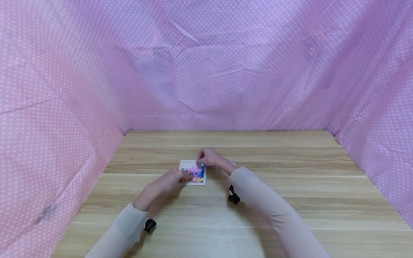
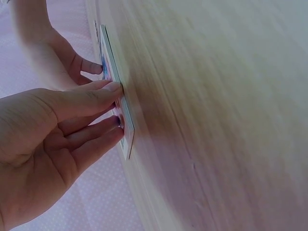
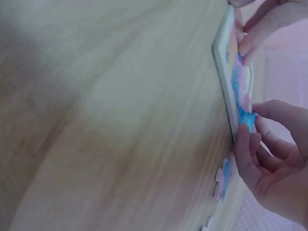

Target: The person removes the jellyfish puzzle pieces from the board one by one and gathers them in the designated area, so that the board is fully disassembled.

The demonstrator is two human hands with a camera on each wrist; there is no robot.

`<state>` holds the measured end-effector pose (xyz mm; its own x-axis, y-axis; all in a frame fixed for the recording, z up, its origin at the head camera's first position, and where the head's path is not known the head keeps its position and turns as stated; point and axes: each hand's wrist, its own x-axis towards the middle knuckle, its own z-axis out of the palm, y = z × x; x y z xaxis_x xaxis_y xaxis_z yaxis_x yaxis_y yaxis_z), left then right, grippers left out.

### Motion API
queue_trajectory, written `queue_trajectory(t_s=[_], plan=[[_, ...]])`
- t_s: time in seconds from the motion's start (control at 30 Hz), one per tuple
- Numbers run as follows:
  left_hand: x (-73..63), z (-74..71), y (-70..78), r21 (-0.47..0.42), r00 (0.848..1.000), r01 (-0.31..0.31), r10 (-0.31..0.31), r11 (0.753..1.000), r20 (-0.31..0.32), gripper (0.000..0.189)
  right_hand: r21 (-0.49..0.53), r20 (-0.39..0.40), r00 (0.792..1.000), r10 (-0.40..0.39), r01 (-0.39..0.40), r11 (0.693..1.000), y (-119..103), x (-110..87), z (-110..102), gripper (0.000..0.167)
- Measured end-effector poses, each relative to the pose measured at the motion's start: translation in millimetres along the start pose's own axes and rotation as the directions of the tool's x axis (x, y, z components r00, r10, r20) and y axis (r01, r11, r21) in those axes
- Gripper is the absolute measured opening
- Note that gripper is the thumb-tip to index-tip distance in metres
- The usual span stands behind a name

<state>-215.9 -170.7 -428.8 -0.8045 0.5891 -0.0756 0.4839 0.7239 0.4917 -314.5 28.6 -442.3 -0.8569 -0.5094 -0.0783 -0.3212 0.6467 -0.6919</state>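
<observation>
You are working with both hands at a small framed puzzle board point(image 1: 190, 163), which is lying flat near the middle of the table point(image 1: 193, 222). Your left hand point(image 1: 172, 178) is reaching over the board's lower left part, its fingers extending loosely and fairly straight; the fingertips are touching the printed picture, and the thumb is resting at the edge nearest you. Your right hand point(image 1: 209, 156) is arching over the upper right corner, its fingers drawing close together; as the right wrist view is showing, thumb and forefinger are pinching a blue piece point(image 3: 247, 118) at the picture's border. Whether that piece is sitting fully in the frame, you cannot tell here. Pink, blue and yellow artwork is filling the lower and right parts of the board, while pale backing is showing toward the upper left. Just to the right of the board, a pink-and-blue loose piece point(image 3: 222, 180) is lying on the table; another piece point(image 3: 207, 224) is appearing beyond it, partly cut off by the view's lower edge. A pink dotted cloth point(image 1: 206, 71) is hanging behind the table and along both sides.
</observation>
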Motion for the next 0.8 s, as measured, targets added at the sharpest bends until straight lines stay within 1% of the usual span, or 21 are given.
queue_trajectory(t_s=[0.07,0.2,0.33,0.53,0.67,0.8], plan=[[0.3,-0.1,0.4,-0.005,1.000,0.002,-0.002,1.000,0.002,0.030,0.034,0.023,1.000,-0.003,0.002,0.999,1,-0.9,-4,0.006],[0.4,0.9,0.3,-0.036,1.000,0.018,-0.018,0.999,0.012,0.030,0.076,0.063,0.998,-0.021,0.016,0.997,2,-3.3,-11,0.010],[-0.1,2.1,-0.8,-0.052,0.999,0.042,-0.041,0.998,0.022,0.031,0.122,0.086,0.996,-0.025,0.014,0.992,2,-7.2,-17,0.013],[-2.0,2.8,-1.3,-0.060,0.999,0.030,-0.028,0.998,0.018,0.031,0.190,0.110,0.993,-0.040,0.018,0.982,4,-11.5,-18,0.014],[-2.8,3.7,-1.4,-0.047,0.999,0.036,-0.035,0.998,0.019,0.030,0.232,0.117,0.992,-0.054,0.025,0.972,8,-14.0,-18,0.016],[-2.2,3.7,-0.8,-0.034,0.999,0.039,-0.039,0.999,0.018,0.031,0.210,0.081,0.994,-0.075,0.056,0.976,14,-18.0,-22,0.019]])
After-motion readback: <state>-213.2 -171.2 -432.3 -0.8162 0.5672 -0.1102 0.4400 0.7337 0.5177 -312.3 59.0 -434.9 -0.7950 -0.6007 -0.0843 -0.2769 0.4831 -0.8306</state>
